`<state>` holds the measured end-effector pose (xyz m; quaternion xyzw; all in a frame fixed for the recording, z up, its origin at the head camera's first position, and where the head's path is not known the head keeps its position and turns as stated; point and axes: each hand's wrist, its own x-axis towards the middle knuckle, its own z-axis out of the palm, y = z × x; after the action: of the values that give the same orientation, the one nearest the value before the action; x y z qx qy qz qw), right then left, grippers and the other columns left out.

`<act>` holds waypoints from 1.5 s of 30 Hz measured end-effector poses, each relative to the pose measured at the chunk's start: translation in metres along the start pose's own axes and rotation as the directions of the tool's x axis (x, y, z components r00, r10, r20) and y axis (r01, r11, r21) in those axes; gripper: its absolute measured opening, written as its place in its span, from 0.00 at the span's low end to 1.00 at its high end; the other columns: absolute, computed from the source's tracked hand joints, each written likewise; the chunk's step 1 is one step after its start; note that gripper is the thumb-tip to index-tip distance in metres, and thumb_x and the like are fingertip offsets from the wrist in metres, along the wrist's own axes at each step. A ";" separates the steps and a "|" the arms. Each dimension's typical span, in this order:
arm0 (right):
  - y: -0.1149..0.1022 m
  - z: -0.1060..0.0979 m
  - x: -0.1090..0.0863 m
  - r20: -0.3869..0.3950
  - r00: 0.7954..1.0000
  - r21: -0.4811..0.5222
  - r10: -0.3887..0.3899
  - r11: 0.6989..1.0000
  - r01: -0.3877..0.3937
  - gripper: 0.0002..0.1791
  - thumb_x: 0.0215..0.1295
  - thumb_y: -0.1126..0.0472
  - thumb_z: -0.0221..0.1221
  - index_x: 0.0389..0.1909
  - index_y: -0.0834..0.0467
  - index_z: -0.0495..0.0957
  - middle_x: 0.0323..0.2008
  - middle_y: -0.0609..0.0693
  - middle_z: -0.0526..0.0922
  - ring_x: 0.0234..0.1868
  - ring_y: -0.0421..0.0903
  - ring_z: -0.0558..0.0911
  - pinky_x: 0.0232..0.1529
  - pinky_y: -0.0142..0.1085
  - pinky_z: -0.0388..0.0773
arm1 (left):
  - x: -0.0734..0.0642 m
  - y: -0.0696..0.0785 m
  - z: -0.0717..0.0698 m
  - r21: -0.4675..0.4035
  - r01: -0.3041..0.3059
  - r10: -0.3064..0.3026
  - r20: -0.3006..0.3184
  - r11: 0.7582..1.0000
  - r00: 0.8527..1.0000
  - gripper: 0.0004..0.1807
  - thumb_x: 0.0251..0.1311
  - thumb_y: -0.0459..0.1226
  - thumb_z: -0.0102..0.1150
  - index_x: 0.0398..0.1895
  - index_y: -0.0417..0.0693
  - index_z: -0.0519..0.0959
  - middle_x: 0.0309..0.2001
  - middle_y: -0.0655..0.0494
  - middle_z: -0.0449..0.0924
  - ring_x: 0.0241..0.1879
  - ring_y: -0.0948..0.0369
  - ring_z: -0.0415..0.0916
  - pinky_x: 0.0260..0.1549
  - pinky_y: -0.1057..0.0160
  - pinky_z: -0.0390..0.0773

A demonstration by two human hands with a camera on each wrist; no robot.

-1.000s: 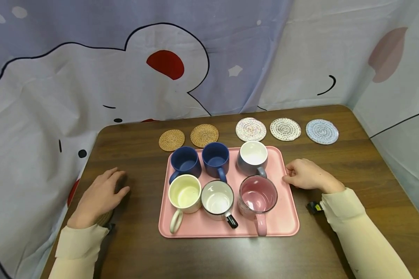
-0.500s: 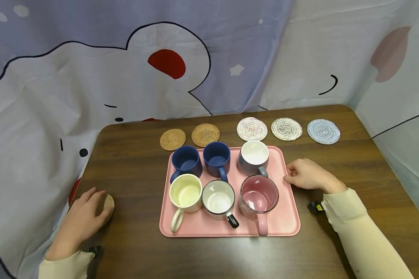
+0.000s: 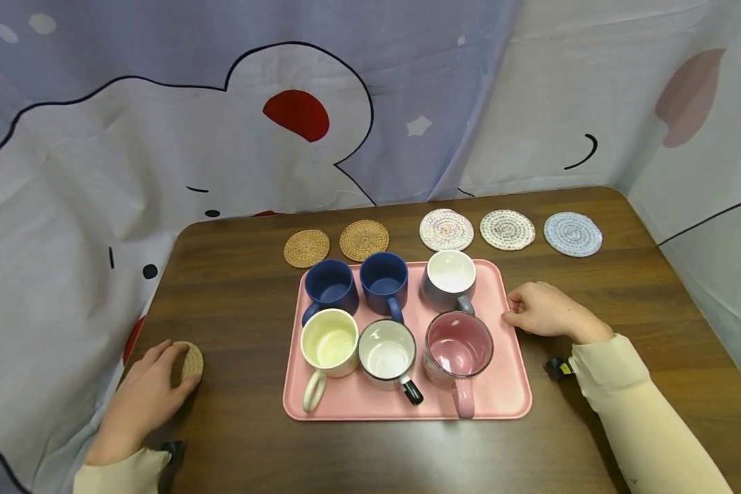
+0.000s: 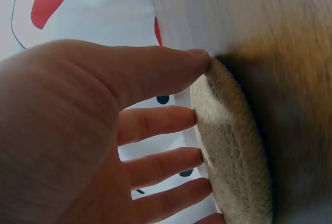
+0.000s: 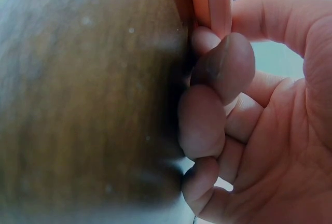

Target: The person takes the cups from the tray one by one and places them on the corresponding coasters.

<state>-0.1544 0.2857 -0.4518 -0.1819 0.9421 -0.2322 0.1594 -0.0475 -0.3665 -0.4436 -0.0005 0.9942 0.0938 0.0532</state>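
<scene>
We see the left hand (image 3: 142, 398) near the left edge of the worktop (image 3: 241, 442), with thumb and fingertips touching a straw-coloured woven coaster (image 3: 193, 363). The fingers are nearly straight and spread, so we call this contact, not a closed grip; perhaps they spread because a flat disc offers only a thin rim. Whether the coaster is lifted a little, we cannot tell.

The right hand (image 3: 543, 310) is different — it pinches the right edge of the pink tray (image 3: 508, 387) between thumb and curled fingers, which in our judgement serves to keep the tray steady on the worktop.

On this tray six mugs stand upright. Along its far edge are the left navy mug (image 3: 331, 288), the right navy mug (image 3: 383, 283) and the grey mug (image 3: 446, 291); along its near edge are the pale yellow mug (image 3: 328, 343), the white mug (image 3: 385, 353) and the pink mug (image 3: 457, 346). Their handles point mostly toward the near edge — probably for easy reach from the person's side.

Along the far edge of the worktop lie the left tan coaster (image 3: 307, 248), the right tan coaster (image 3: 363, 240), the white coaster (image 3: 447, 230), the speckled coaster (image 3: 508, 230) and the pale blue coaster (image 3: 572, 234). They do not overlap, so we suppose that each one is meant to be visible and separate.
</scene>
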 end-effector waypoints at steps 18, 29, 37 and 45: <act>0.000 0.000 0.001 0.005 1.000 0.001 0.003 1.000 -0.003 0.19 0.62 0.57 0.65 0.15 0.50 0.70 0.13 0.40 0.66 0.17 0.39 0.66 0.24 0.32 0.60 | 0.035 0.014 0.003 -0.007 -0.111 0.111 -0.005 0.994 0.994 0.33 0.65 0.44 0.66 0.67 0.33 0.71 0.70 0.20 0.63 0.64 0.22 0.65 0.62 0.26 0.65; 0.001 0.000 0.001 -0.003 1.000 -0.010 -0.001 1.000 0.001 0.19 0.62 0.58 0.65 0.14 0.50 0.70 0.13 0.40 0.66 0.18 0.39 0.66 0.24 0.33 0.60 | 0.071 0.031 -0.001 -0.030 -0.117 0.118 0.072 0.993 0.990 0.37 0.67 0.46 0.63 0.73 0.36 0.67 0.74 0.20 0.55 0.71 0.24 0.57 0.67 0.26 0.59; 0.001 0.001 0.003 -0.022 1.000 -0.031 -0.015 0.999 0.015 0.20 0.61 0.58 0.66 0.14 0.49 0.68 0.13 0.39 0.65 0.18 0.39 0.65 0.25 0.33 0.61 | 0.099 0.043 -0.003 -0.027 -0.145 0.147 0.116 0.989 0.982 0.40 0.69 0.48 0.61 0.78 0.39 0.62 0.76 0.21 0.51 0.73 0.23 0.52 0.69 0.25 0.56; 0.001 0.002 0.002 -0.020 1.000 -0.021 -0.015 1.000 0.015 0.20 0.61 0.58 0.66 0.14 0.50 0.69 0.13 0.39 0.65 0.18 0.38 0.65 0.25 0.33 0.61 | 0.127 0.054 -0.007 -0.037 -0.159 0.163 0.154 0.987 0.974 0.41 0.67 0.45 0.60 0.79 0.39 0.60 0.78 0.22 0.49 0.75 0.25 0.49 0.72 0.27 0.54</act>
<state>-0.1561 0.2853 -0.4544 -0.1883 0.9447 -0.2252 0.1462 -0.1748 -0.3140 -0.4407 0.0869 0.9824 0.1098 0.1234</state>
